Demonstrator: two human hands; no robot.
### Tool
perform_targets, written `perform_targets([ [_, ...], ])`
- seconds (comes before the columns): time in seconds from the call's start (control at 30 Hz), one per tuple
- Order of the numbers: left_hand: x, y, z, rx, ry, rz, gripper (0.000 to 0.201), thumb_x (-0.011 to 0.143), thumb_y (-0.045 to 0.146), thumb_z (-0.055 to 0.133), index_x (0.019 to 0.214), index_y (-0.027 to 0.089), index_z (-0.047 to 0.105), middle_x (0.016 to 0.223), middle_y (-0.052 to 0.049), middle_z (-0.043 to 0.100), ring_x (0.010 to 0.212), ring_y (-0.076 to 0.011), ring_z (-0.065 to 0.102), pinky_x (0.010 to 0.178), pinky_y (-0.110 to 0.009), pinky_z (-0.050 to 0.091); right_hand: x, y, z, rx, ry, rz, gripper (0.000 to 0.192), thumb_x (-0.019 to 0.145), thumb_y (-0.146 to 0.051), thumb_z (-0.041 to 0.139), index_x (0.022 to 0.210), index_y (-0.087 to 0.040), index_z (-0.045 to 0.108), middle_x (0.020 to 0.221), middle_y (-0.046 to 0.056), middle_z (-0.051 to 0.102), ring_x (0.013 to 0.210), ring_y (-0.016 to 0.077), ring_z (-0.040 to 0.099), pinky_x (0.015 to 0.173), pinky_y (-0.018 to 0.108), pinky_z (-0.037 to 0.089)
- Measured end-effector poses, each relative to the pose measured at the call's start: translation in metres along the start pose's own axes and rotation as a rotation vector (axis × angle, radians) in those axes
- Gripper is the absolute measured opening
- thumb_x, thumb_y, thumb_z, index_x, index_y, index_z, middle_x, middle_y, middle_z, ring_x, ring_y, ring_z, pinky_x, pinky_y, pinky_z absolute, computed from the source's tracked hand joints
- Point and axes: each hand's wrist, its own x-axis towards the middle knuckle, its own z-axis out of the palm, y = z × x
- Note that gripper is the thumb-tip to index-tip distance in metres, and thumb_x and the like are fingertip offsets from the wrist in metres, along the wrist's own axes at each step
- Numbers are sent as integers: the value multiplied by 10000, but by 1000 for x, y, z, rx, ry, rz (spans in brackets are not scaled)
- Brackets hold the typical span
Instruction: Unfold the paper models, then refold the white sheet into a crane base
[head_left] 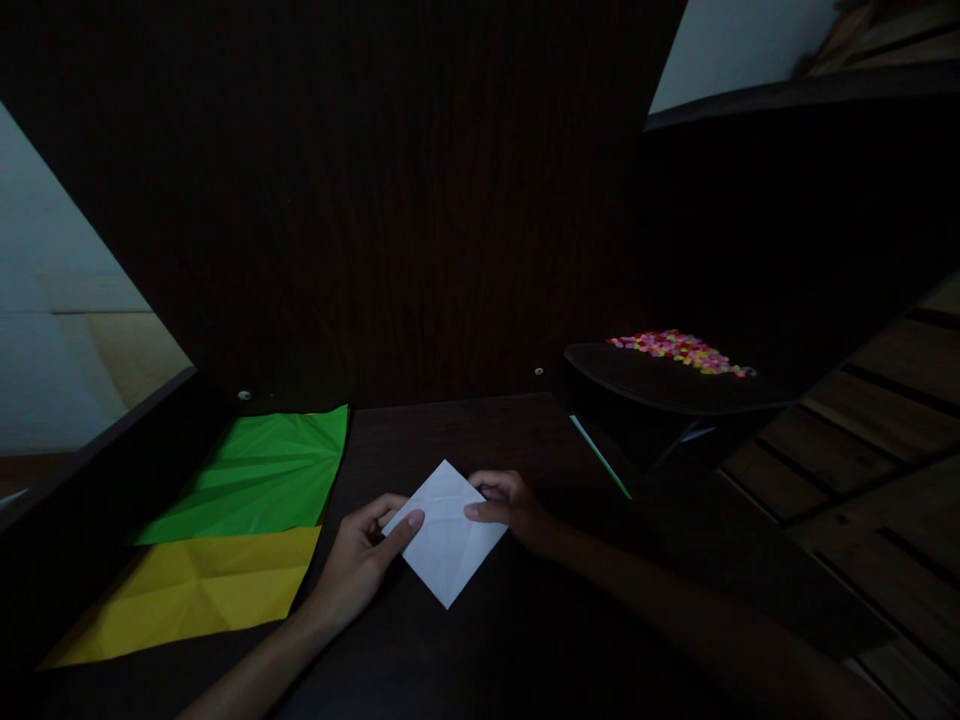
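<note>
A white sheet of paper (448, 545), with crease lines across it, is held between my hands with one corner pointing away from me and one toward me. My left hand (367, 550) grips its left corner, thumb on top and fingers underneath. On the opposite side, my right hand (514, 510) pinches the right edge the same way, its thumb lying on the paper. To the left of my left hand lie a creased green paper (255, 475) and, partly beneath it, a creased yellow paper (195, 590).
A dark wooden panel (420, 220) rises behind the tabletop (450, 430). At right, a curved shelf (600, 365) bears a pile of small pink, red and yellow pieces (682, 350). A thin green-and-white strip (600, 455) lies near the right edge. A low dark side board (112, 450) borders the left.
</note>
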Motion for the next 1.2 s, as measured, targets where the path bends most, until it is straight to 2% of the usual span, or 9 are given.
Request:
perform_targets([
  [0.13,1,-1,-1,-4,22,-1,345,757,501,724,822,162,728,744,-36,705,691,-196,629,622,-256,477,0,0,0,-26,-4,-2,140,653,-279,742,722,-177,675,704,-9,659,664,163,611,616,263,428],
  [0.33,2,-4,-2,-12,63,-6,370,764,527,709,809,159,712,731,-32,685,677,-192,615,612,-255,469,2,3,-3,-87,-7,-90,129,676,-285,731,711,-181,662,748,-7,613,681,155,570,628,268,404],
  [0.53,2,-2,-1,1,106,4,373,760,532,708,808,162,710,723,-25,680,674,-191,610,609,-251,466,3,5,-6,-230,75,-203,98,713,-260,737,701,-187,673,784,-2,526,677,134,478,606,262,354],
  [0.63,3,-2,-1,-10,122,11,381,750,536,715,821,162,713,732,-28,687,676,-194,615,607,-254,474,4,5,-5,-231,122,-233,133,712,-266,743,668,-183,650,818,8,512,688,135,481,593,259,356],
  [0.77,2,-2,-1,-18,137,20,360,756,523,718,814,168,713,719,-22,691,659,-182,612,592,-243,472,5,6,-3,-222,147,-212,161,720,-276,732,657,-184,616,826,16,541,724,151,530,598,257,382],
  [0.87,1,-2,-1,-14,142,29,340,761,509,720,813,173,713,735,-21,702,683,-188,627,609,-245,482,5,6,-2,-211,161,-130,137,745,-285,707,705,-190,616,764,11,594,732,165,563,648,276,415],
  [1.0,3,-3,0,-27,141,27,347,761,499,724,854,165,705,777,-28,719,716,-198,652,635,-256,501,5,5,2,-166,182,-58,177,751,-328,701,734,-198,583,676,-9,611,659,160,575,628,275,427],
  [1.1,4,-5,1,-84,121,14,369,759,477,736,939,163,665,823,-37,734,753,-207,674,658,-265,514,6,6,3,-146,197,-47,204,757,-358,693,759,-198,566,632,-24,604,582,137,544,556,248,386],
  [1.2,4,-7,3,-152,80,-6,481,740,418,774,1100,177,563,844,-41,739,761,-213,692,662,-279,530,7,8,3,-135,215,-45,220,756,-374,693,787,-193,572,610,-33,597,537,121,518,522,234,355],
])
